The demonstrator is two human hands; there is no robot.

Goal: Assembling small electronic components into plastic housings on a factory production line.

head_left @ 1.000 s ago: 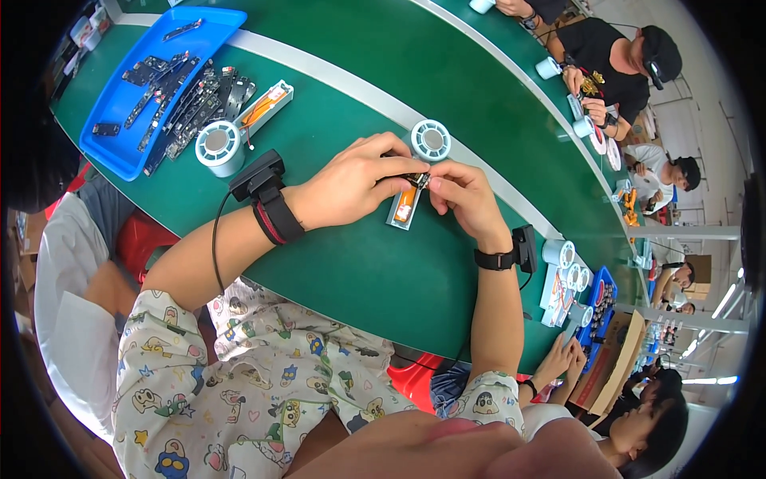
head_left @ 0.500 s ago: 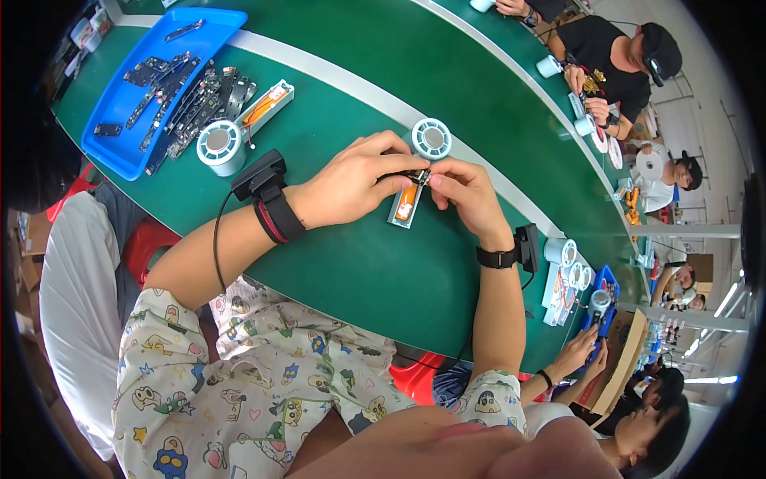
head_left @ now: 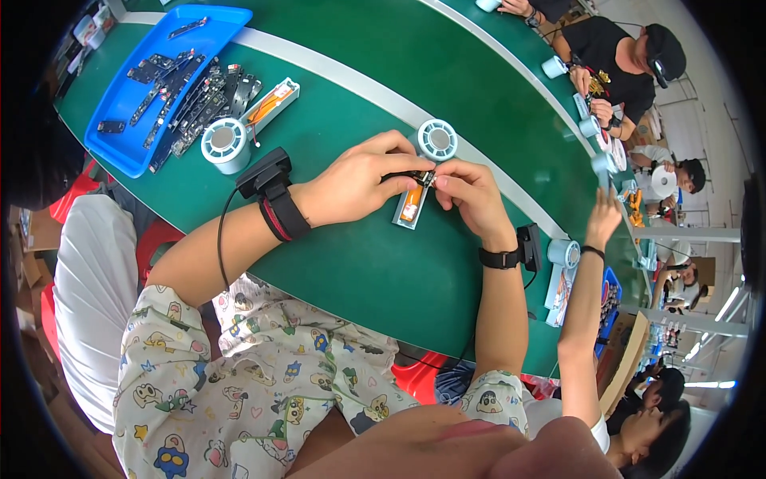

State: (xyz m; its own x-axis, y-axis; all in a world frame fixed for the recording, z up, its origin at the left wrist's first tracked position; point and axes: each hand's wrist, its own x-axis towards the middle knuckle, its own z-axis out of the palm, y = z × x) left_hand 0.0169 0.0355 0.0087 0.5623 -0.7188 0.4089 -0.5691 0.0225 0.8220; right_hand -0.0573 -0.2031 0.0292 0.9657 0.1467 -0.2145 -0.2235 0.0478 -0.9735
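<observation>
Left fingers [head_left: 404,164] grip the dark circuit board [head_left: 420,175]; right fingers [head_left: 448,185] pinch its end, with the light-blue housing [head_left: 404,226] just beside them. A loose pinch could drop the board or strain attached leads. Fingers hide most of it; its contacts are too small to make out.

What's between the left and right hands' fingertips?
A small dark circuit board, between the fingertips of the left hand and right hand. Seen in the head view.
</observation>
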